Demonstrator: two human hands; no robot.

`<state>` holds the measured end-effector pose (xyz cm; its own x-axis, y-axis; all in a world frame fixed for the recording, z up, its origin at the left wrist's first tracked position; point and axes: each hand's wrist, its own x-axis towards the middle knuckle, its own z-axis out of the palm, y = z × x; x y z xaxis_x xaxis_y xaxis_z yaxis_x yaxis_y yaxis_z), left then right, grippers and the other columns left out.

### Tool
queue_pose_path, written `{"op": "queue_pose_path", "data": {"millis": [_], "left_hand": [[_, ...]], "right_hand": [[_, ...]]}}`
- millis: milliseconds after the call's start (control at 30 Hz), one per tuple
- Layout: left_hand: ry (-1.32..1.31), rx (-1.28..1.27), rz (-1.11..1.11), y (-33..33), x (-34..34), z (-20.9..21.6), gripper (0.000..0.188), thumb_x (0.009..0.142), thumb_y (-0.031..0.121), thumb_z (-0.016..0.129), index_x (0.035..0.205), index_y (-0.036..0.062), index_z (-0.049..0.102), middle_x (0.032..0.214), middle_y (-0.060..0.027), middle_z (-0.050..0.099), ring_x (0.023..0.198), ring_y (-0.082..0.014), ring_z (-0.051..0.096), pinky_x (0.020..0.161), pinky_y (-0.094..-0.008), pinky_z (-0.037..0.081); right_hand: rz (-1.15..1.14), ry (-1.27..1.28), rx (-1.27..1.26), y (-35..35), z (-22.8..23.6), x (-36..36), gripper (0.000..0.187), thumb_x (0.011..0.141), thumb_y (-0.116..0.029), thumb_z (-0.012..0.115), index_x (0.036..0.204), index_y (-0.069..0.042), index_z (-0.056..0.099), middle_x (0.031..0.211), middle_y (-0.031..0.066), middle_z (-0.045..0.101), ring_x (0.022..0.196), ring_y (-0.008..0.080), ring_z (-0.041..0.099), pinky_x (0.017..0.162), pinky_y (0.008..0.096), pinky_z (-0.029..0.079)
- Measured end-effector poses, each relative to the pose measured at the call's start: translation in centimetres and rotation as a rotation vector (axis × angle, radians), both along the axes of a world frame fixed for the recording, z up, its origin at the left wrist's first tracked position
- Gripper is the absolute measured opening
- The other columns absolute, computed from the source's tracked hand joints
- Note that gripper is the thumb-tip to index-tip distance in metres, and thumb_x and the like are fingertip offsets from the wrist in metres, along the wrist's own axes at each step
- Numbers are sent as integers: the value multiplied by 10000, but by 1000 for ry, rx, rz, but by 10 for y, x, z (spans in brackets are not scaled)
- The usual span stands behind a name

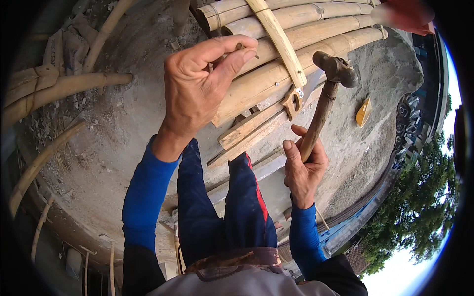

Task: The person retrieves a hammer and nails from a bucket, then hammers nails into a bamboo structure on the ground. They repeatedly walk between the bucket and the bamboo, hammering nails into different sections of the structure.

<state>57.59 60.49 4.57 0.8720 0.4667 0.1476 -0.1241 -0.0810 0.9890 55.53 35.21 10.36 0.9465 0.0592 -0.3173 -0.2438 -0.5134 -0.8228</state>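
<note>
My left hand (200,81) is raised in front of me, thumb and forefinger pinched on a nail (256,55) whose head shows above the fingertip. My right hand (306,170) is closed round the wooden handle of a hammer (323,111); its rusty metal head points up and away. Beyond both hands lie thick bamboo poles (266,93), side by side. A pale split strip (280,42) crosses over them. A handsaw's wooden handle (292,104) sticks out by the strip's near end. Neither the nail nor the hammer touches the bamboo.
Wooden planks (252,129) lie under the near pole. A yellow object (364,112) rests on the grey ground to the right. More bamboo poles (69,88) stand at the left. A person in red (407,17) is partly visible at the far right.
</note>
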Motion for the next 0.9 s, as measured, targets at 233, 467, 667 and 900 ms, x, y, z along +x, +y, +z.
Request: {"op": "queue_pose_path", "data": {"millis": [233,467,667,900], "left_hand": [[-202,319,-165,7,66,-50,169,941,148,775,1060,31,802,961,-102,798,852,-141,760,714,-253,594],[-184,296,-189,3,69,-60,143,955,145,761,1056,53,804,946,-67,792,874,-140,751,742,-249,592],[-145,358,-212,-1,70,-57,178,1010,143,694,1131,54,789,1018,-49,802,972,-119,737,886,-261,582],[-142,382,-255,-1,69,-48,182,999,157,707,1120,58,800,1030,-47,806,973,-131,751,878,-259,594]], "right_hand": [[-218,95,-34,-34,-6,-34,316,940,-133,809,1213,-10,708,725,-102,481,639,12,418,576,194,318],[-152,59,-17,-42,-9,-33,333,929,-106,815,1223,6,706,806,-68,561,706,25,471,637,195,395],[-108,70,-2,-51,-6,-24,337,929,-106,816,1227,5,706,811,-63,571,713,24,474,647,196,401],[-44,57,-17,-59,-4,-16,371,929,-120,819,1257,3,695,812,-64,571,706,24,462,637,200,386]]}}
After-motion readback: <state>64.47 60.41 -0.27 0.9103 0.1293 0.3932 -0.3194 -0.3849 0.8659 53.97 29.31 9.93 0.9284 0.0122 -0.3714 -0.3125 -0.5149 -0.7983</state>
